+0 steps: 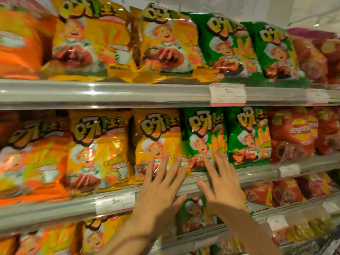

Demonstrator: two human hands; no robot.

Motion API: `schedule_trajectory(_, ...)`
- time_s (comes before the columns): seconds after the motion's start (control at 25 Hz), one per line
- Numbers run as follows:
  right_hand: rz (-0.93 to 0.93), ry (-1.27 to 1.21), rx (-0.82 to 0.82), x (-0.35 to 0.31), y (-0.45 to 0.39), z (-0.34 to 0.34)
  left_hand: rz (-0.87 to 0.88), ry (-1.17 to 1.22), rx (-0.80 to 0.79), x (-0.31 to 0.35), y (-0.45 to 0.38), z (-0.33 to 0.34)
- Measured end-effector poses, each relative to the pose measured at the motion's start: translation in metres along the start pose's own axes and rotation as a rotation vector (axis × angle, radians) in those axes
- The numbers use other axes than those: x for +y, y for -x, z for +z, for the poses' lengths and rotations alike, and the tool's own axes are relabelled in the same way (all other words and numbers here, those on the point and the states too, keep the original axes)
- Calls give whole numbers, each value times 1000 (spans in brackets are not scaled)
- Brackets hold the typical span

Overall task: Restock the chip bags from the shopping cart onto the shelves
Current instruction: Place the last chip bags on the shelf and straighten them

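Left hand (161, 188) and right hand (220, 183) spread flat, pressing yellow foil chip bag (156, 142) and green one (204, 138) back behind middle shelf's front edge (73, 205), probably for straightening.

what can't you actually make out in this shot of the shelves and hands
Head view only:
- Shopping cart: not in the frame at all.
- Price tag print: blurred, too small to read.
- Lower part of the yellow bag: covered by the left hand.
- Lower part of the green bag: covered by the right hand.
- Whether the straight fingers touch the bags: motion blur hides it.
- Orange bag: cut off by the left edge.
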State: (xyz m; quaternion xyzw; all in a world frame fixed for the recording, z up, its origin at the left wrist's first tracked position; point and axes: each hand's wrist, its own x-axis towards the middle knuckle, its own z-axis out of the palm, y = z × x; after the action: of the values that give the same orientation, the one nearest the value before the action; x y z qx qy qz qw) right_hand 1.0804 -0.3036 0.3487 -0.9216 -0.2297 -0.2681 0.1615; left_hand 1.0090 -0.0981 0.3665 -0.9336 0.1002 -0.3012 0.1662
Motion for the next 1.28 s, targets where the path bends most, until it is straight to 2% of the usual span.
schedule_trajectory(0.24, 60, 21, -32, -16, 1, -17, 1, -6, -103, -2, 19, -15)
schedule_trajectory(0.36, 114, -4, 41, -33, 3, -14, 6, 55, -73, -4, 38, -19)
schedule_trajectory(0.48, -19, -44, 196, -60, 6, -2, -73, 132, -39, -19, 59, -21)
schedule_trajectory(0.56, -106, -68, 226, -87, 11, 6, -95, 180, 7, -40, 80, -20)
schedule_trajectory(0.72, -199, -182, 182, -153, 14, 13, -232, 141, 86, -99, 123, -38)
schedule_trajectory(0.92, -377, -225, 109, -239, 14, 17, -378, 152, -8, -169, 189, -50)
schedule_trajectory(1.2, -488, -245, 13, -369, -39, 5, -180, 63, -284, -230, 223, -54)
schedule_trajectory(1.28, -491, -240, -92, -393, -55, 9, -149, 113, -242, -237, 230, -63)
